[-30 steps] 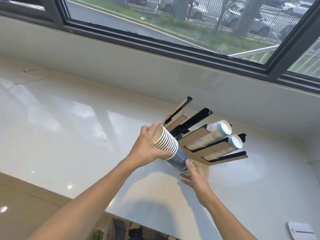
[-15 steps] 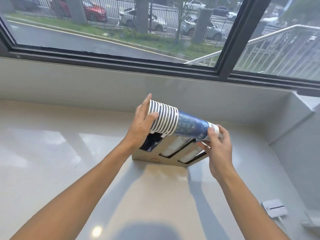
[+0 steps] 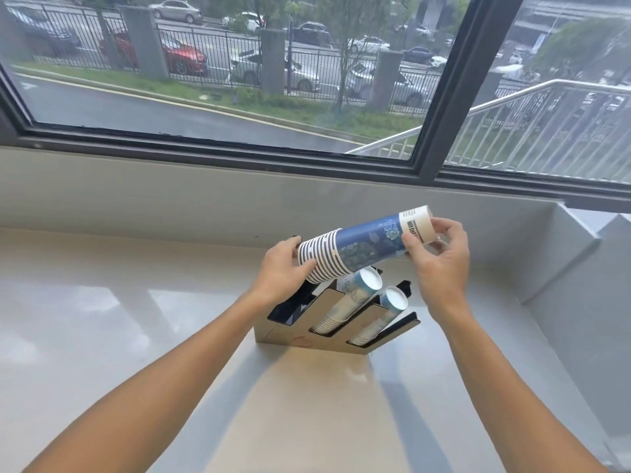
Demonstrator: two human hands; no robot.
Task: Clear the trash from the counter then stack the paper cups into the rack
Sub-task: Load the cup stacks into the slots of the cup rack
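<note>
Above rack [image 3: 336,331] on counter [image 3: 102,319]: I hold nested paper-cup stack [image 3: 362,249] tilted. Left hand [image 3: 285,271] fingers curl round rim end; right hand [image 3: 440,259] fingers pinch base. Step: stacking. Next, judged: align over vacant left slot, slide down.

Glossy pale surface [image 3: 102,336] below a dark-framed window [image 3: 440,97]; daylight reflects off it. Outside: wet road [image 3: 136,114], fence [image 3: 218,63], parked cars.
</note>
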